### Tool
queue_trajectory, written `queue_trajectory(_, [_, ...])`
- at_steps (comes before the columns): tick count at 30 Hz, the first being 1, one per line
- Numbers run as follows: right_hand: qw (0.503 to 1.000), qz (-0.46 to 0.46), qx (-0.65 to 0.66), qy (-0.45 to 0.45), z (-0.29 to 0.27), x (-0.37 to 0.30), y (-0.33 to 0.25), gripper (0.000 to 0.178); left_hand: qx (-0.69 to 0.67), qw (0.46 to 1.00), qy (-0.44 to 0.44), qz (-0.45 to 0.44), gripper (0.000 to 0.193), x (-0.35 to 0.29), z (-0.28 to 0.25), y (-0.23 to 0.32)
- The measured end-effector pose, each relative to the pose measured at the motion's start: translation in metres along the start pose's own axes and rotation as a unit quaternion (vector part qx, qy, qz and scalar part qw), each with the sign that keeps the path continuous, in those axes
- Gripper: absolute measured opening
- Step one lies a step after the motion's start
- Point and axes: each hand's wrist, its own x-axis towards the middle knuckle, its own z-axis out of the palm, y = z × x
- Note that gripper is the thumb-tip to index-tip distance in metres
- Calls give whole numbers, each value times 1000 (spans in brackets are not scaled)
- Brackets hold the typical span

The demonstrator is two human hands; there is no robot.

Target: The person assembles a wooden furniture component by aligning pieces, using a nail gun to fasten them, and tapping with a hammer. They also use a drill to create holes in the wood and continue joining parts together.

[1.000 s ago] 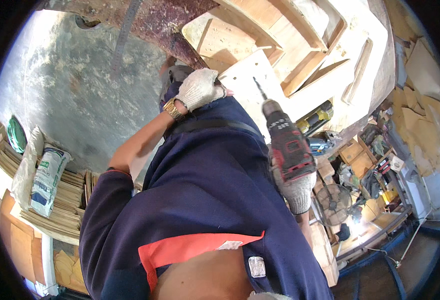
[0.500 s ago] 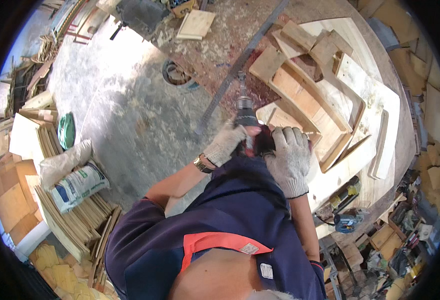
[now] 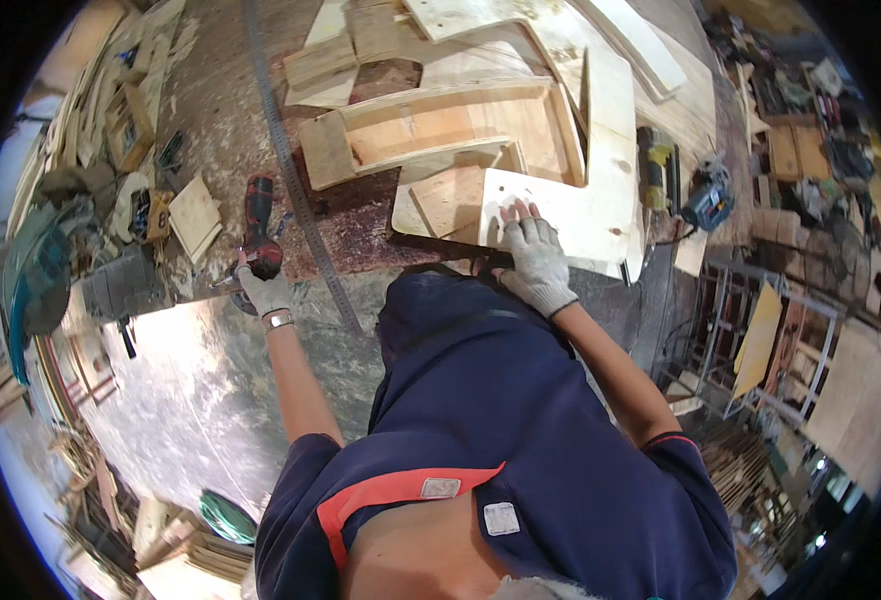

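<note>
Out to the left at the bench's near edge, my left hand (image 3: 266,292), in a pale knit work glove, is closed on a red and black cordless drill (image 3: 260,205). The glove covers the drill's front end. My right hand (image 3: 536,256), also gloved, lies with fingers stretched out on a pale, cut-out wooden panel (image 3: 602,215). Its fingertips are bare. Beyond it, a long plywood box frame (image 3: 450,125) rests among other cut panels. A long perforated metal strip (image 3: 295,180) lies between the drill and these wooden pieces.
On the workbench (image 3: 210,130), a yellow and black power tool (image 3: 656,168) and a blue power tool (image 3: 708,197) stand right of the panels. Small wood blocks (image 3: 195,218) lie at the left. A metal frame rack (image 3: 760,330) stands right; a green bundle (image 3: 227,515) sits lower left.
Both hands were on the drill in front of my body. My left hand has carried it left; the right has let go and moved onto the panel. The view has turned toward the bench.
</note>
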Motion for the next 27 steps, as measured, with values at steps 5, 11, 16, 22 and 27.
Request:
queue_trajectory(5, [995, -42, -7, 87, 38, 26, -4, 107, 417, 907, 22, -60, 66, -7, 12, 20])
queue_trajectory(11, [981, -67, -56, 171, 33, 46, -3, 82, 427, 899, -43, 86, 61, -49, 45, 32])
queue_trajectory(16, [914, 83, 26, 395, -78, 14, 34, 85, 404, 901, -132, 92, 56, -77, 58, 16])
queue_trajectory(22, [769, 211, 317, 513, -221, -36, 134, 42, 411, 876, -248, 48, 54, -124, 99, -36])
queue_trajectory(27, [648, 217, 480, 550, -245, -79, 181, 46, 407, 854, -322, 22, 55, -173, 154, -84])
